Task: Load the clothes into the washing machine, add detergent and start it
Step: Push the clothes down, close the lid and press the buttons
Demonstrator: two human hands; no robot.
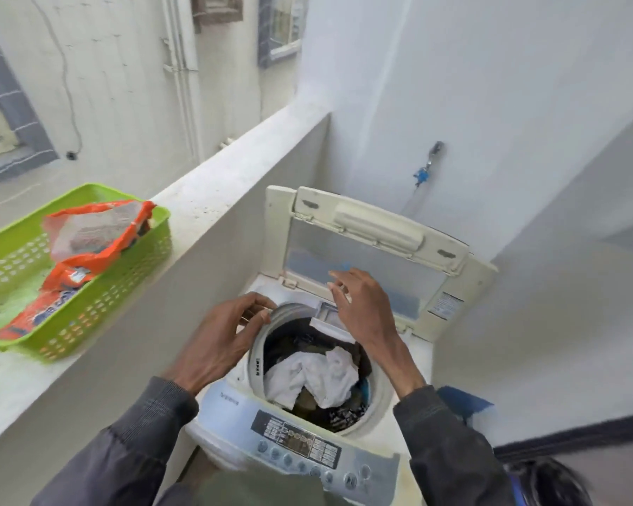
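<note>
While the left hand (223, 337), loosely curled and empty, hovers at the ten o'clock edge of the drum rim (257, 345) and the right hand (362, 308) spreads bare above the detergent tray (328, 313) at twelve, the clothes (315, 374) lie inside the washing machine (231, 414). Best fetch the detergent packet (99, 242) from the basket (125, 290) at nine, then pour slowly.

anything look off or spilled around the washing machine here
The orange detergent bag lies open and crumpled on its side in the green plastic basket on the ledge, so powder could spill. Nothing else stands out.
</note>
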